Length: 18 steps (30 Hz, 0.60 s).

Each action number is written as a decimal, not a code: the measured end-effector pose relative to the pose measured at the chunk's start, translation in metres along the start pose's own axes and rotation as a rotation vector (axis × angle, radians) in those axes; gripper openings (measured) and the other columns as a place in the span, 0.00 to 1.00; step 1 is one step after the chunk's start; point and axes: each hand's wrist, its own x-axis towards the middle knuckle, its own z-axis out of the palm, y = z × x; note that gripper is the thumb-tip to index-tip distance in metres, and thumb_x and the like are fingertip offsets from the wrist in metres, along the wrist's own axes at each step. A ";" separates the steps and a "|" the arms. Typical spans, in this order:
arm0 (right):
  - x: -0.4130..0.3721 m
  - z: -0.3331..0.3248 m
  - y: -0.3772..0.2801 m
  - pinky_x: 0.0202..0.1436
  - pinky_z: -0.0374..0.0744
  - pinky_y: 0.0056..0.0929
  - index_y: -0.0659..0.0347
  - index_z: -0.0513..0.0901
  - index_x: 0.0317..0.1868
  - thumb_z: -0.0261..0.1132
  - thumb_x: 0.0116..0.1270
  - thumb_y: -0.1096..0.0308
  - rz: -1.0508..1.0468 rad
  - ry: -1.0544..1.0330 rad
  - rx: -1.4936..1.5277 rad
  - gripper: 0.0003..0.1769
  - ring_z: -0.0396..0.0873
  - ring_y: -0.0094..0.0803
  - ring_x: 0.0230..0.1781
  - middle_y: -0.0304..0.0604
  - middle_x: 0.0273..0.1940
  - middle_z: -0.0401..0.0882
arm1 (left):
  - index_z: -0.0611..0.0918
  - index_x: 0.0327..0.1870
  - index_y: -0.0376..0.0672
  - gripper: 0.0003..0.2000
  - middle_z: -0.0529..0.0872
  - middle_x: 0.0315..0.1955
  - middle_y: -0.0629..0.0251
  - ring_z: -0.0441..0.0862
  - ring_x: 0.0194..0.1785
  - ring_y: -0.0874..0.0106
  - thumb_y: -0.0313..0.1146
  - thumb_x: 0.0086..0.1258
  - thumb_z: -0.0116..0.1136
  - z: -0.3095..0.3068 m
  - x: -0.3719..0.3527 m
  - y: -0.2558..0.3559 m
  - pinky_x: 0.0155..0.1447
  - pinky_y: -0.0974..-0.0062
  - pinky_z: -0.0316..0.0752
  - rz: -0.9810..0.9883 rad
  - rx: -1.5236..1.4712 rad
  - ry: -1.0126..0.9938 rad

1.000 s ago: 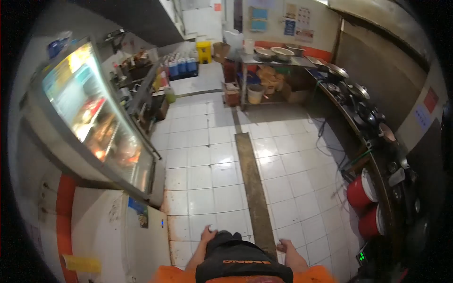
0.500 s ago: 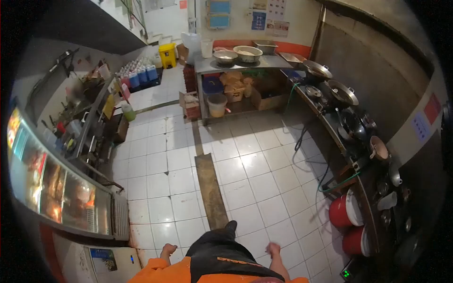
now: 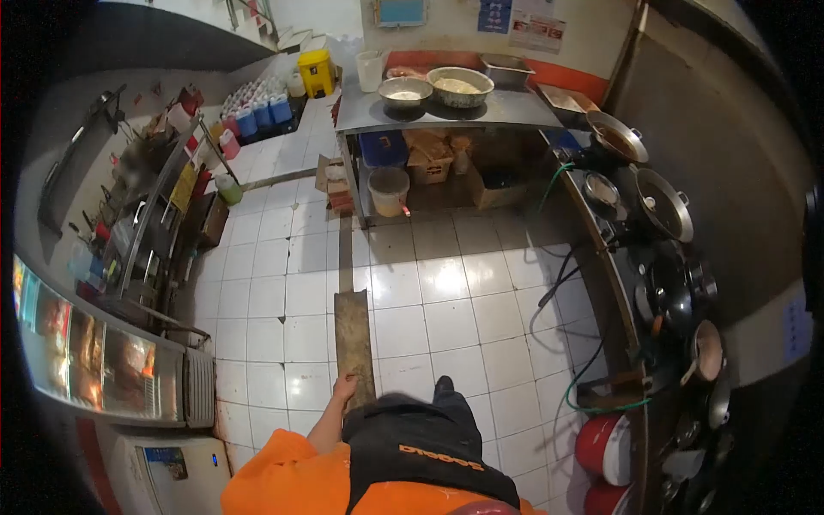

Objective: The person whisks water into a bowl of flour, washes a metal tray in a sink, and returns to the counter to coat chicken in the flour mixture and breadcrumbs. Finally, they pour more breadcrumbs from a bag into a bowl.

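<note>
My left hand [image 3: 345, 386] hangs in front of my left hip, over a worn brown strip [image 3: 352, 330] set in the tiled floor. It looks loose and open, and nothing shows in it. I wear an orange top and a black apron [image 3: 412, 442]; my right hand is out of sight. Ahead stands a metal table [image 3: 343, 122] bearing a smaller metal bowl [image 3: 405, 93] and a larger bowl with pale contents [image 3: 461, 87]. Neither is within touch of my hand.
On the right, a long counter carries several woks [image 3: 665, 204] and pans [image 3: 707, 350], with red buckets [image 3: 601, 448] below. A hose [image 3: 560, 290] hangs down to the floor there. A glass-fronted display fridge [image 3: 86, 352] and a rack [image 3: 163, 215] line the left.
I have stepped forward, so the table and the woks look nearer. My left hand has swung forward and inward. The right hand has left the view.
</note>
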 end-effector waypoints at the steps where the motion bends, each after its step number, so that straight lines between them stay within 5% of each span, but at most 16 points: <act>1: 0.034 -0.005 -0.028 0.43 0.83 0.49 0.63 0.87 0.40 0.60 0.67 0.60 -0.008 0.000 -0.015 0.15 0.86 0.47 0.37 0.52 0.40 0.89 | 0.82 0.60 0.37 0.25 0.88 0.53 0.52 0.85 0.57 0.60 0.46 0.70 0.62 0.016 0.014 0.012 0.63 0.63 0.77 -0.024 -0.017 -0.001; 4: 0.202 -0.017 -0.114 0.45 0.83 0.48 0.63 0.88 0.41 0.60 0.67 0.59 -0.015 0.137 -0.172 0.16 0.87 0.48 0.38 0.51 0.42 0.89 | 0.80 0.62 0.36 0.27 0.88 0.52 0.50 0.85 0.56 0.61 0.47 0.70 0.61 0.039 0.005 0.049 0.63 0.65 0.77 -0.051 0.179 -0.160; 6: 0.261 -0.060 -0.288 0.26 0.77 0.42 0.63 0.80 0.31 0.59 0.68 0.63 -0.579 0.126 -0.966 0.12 0.77 0.38 0.23 0.42 0.25 0.80 | 0.78 0.65 0.36 0.28 0.87 0.54 0.51 0.85 0.56 0.60 0.47 0.71 0.59 0.054 0.017 0.024 0.61 0.62 0.78 -0.136 0.123 -0.164; 7: 0.256 -0.059 -0.377 0.29 0.81 0.35 0.55 0.85 0.44 0.54 0.71 0.63 -0.285 0.085 -0.094 0.12 0.83 0.32 0.28 0.40 0.32 0.87 | 0.78 0.64 0.37 0.27 0.87 0.53 0.51 0.85 0.55 0.60 0.48 0.71 0.59 0.058 0.020 0.021 0.60 0.62 0.78 -0.192 0.114 -0.167; 8: 0.252 -0.061 -0.456 0.28 0.79 0.29 0.58 0.83 0.50 0.54 0.73 0.64 -0.459 0.076 -0.200 0.14 0.84 0.30 0.30 0.41 0.35 0.86 | 0.79 0.64 0.37 0.27 0.87 0.52 0.51 0.85 0.55 0.60 0.48 0.71 0.59 0.056 0.019 0.018 0.59 0.62 0.78 -0.267 0.093 -0.174; 9: 0.204 -0.049 -0.536 0.28 0.78 0.27 0.63 0.80 0.57 0.56 0.74 0.67 -0.475 0.105 0.160 0.16 0.83 0.30 0.31 0.43 0.38 0.85 | 0.79 0.64 0.38 0.27 0.87 0.52 0.52 0.85 0.54 0.60 0.49 0.71 0.58 0.055 0.019 0.014 0.58 0.62 0.78 -0.344 0.063 -0.177; 11: 0.202 -0.039 -0.641 0.30 0.77 0.26 0.65 0.77 0.61 0.57 0.74 0.71 -0.691 0.137 0.173 0.17 0.83 0.30 0.33 0.44 0.41 0.84 | 0.80 0.63 0.40 0.26 0.88 0.51 0.52 0.85 0.53 0.60 0.49 0.71 0.58 0.052 0.027 0.020 0.57 0.62 0.78 -0.482 -0.008 -0.168; 14: 0.212 -0.006 -0.735 0.32 0.78 0.26 0.65 0.78 0.59 0.58 0.74 0.70 -0.812 0.210 0.082 0.16 0.82 0.29 0.34 0.44 0.41 0.84 | 0.81 0.62 0.42 0.25 0.88 0.49 0.53 0.85 0.51 0.60 0.51 0.72 0.58 0.044 0.064 0.043 0.55 0.62 0.78 -0.645 -0.162 -0.108; 16: 0.284 0.016 -0.739 0.31 0.77 0.30 0.61 0.82 0.46 0.59 0.76 0.61 -0.866 0.214 -0.015 0.12 0.81 0.27 0.32 0.39 0.33 0.82 | 0.82 0.61 0.43 0.25 0.89 0.47 0.53 0.85 0.50 0.60 0.52 0.72 0.58 0.034 0.106 0.074 0.53 0.62 0.77 -0.706 -0.322 -0.042; 18: 0.312 0.038 -0.717 0.21 0.73 0.36 0.59 0.82 0.33 0.57 0.75 0.52 -0.739 0.146 -0.361 0.20 0.76 0.31 0.19 0.36 0.22 0.78 | 0.83 0.60 0.45 0.24 0.89 0.46 0.53 0.85 0.49 0.60 0.52 0.72 0.57 0.017 0.167 0.123 0.52 0.62 0.77 -0.623 -0.686 0.038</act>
